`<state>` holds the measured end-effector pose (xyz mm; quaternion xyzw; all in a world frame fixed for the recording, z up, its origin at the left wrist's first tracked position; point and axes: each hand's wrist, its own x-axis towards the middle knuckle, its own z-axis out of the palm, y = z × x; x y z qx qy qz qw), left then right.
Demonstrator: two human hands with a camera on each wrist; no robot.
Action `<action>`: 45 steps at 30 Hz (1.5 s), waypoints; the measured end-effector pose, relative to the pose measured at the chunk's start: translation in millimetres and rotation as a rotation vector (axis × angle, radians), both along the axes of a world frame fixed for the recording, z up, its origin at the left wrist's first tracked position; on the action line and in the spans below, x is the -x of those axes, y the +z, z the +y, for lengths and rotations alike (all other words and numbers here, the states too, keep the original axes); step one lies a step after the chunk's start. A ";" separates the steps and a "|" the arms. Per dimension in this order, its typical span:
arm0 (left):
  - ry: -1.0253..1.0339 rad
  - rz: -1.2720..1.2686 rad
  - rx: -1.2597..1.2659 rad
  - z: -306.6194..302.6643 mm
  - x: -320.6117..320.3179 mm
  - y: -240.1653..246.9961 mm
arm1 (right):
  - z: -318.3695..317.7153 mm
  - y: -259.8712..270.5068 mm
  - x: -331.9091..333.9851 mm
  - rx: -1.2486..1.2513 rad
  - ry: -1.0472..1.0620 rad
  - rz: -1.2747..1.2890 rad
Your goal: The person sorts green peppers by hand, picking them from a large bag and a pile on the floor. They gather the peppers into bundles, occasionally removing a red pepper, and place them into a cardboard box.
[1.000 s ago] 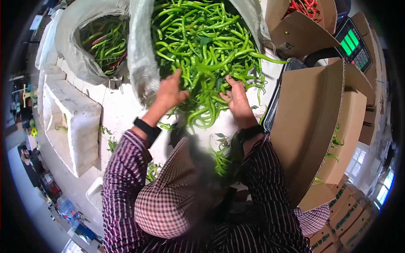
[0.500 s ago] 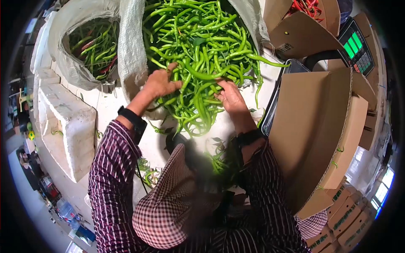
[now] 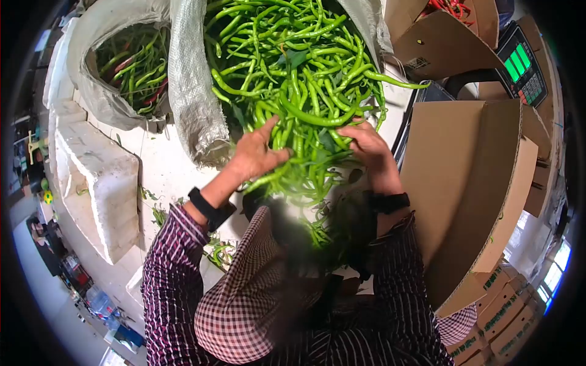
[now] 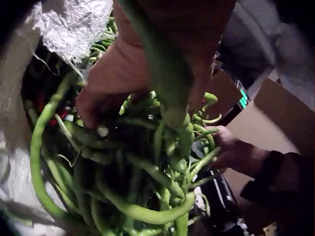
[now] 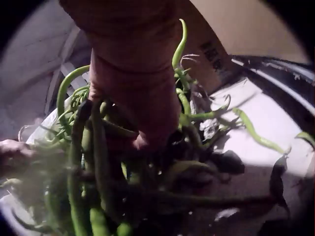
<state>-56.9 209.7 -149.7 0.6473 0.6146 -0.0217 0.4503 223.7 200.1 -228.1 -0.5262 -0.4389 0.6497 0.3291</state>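
Note:
Long green chili peppers (image 3: 305, 110) spill in a heap from the mouth of a white woven sack (image 3: 192, 79). At the left of the loose bunch, my left hand (image 3: 256, 157) grips peppers, its thumb reaching across them. My right hand (image 3: 371, 149) holds the bunch from the other side, fingers curled in among the stems. From the left wrist, the left hand (image 4: 123, 64) is seen over the bunch, with peppers hanging below. The right wrist view shows the right hand (image 5: 135, 98) sunk into peppers, its fingertips partly hidden.
An open cardboard box (image 3: 455, 183) stands at right, beside a scale with a lit green display (image 3: 517, 64). Red chilies (image 3: 448, 7) fill another box behind. Left are a smaller sack (image 3: 85, 67) of mixed peppers and a white foam box (image 3: 116, 201). Scattered peppers and leaves (image 3: 220, 251) lie nearby.
Both hands have come nearer my body and a little to the right, drawing the bunch of green chili peppers along. Its lower end is blurred by motion.

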 end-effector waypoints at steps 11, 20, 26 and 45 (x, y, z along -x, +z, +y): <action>0.880 -0.524 -0.097 -47.8 54.5 -7.8 | -16.1 33.1 0.2 0.104 -0.351 -0.385; 0.627 -0.310 0.028 -13.9 19.3 -72.5 | -37.1 118.7 59.7 -0.169 -0.346 -0.566; 0.701 -0.269 0.015 -12.0 18.8 -102.5 | -54.2 24.5 98.2 -0.268 -0.034 -0.495; 1.019 -0.934 0.288 -31.9 4.3 28.7 | -71.0 63.1 103.3 -0.529 0.243 -0.153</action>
